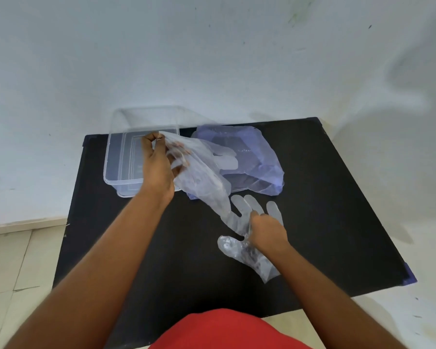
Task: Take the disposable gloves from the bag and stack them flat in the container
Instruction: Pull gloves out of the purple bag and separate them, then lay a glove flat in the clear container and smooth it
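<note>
A clear plastic container (116,157) stands at the back left of the black table (161,248); I see nothing in it. My left hand (156,165) is over its right side and pinches the cuff of a thin clear glove (202,177), which hangs down to the right. A bluish plastic bag (257,162) lies behind it, crumpled. In the middle of the table my right hand (267,233) grips a second clear glove (239,212) whose fingers point away. A third, crumpled glove (247,253) lies under my right wrist.
The table backs onto a white wall (212,59). Tiled floor (15,260) shows to the left and right of the table. My red clothing (224,331) fills the bottom edge of the view.
</note>
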